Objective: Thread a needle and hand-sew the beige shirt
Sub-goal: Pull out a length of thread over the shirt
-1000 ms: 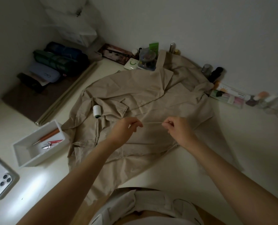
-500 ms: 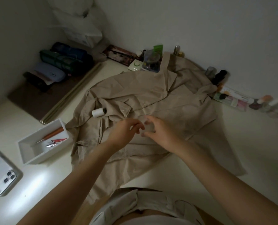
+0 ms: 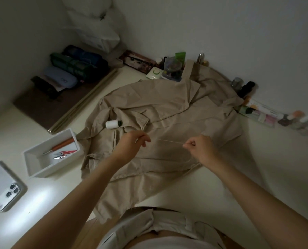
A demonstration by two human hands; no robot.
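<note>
- Over the beige shirt [image 3: 167,108], spread on the desk [image 3: 257,159], left hand [image 3: 133,144] and right hand [image 3: 199,148] each had a pinching grip on one taut thread [image 3: 169,141].
- Pull harder and it'd probably snap or slip free.
- Couldn't spot the needle in that gloom, so easy to lose.
- The spool [image 3: 111,124] lay sideways on the shirt and looked ready to roll.

Over the beige shirt [image 3: 167,112], the hands have drawn apart again from nearly touching: left hand [image 3: 133,143], right hand [image 3: 201,148], thread [image 3: 169,141] taut between them.
</note>
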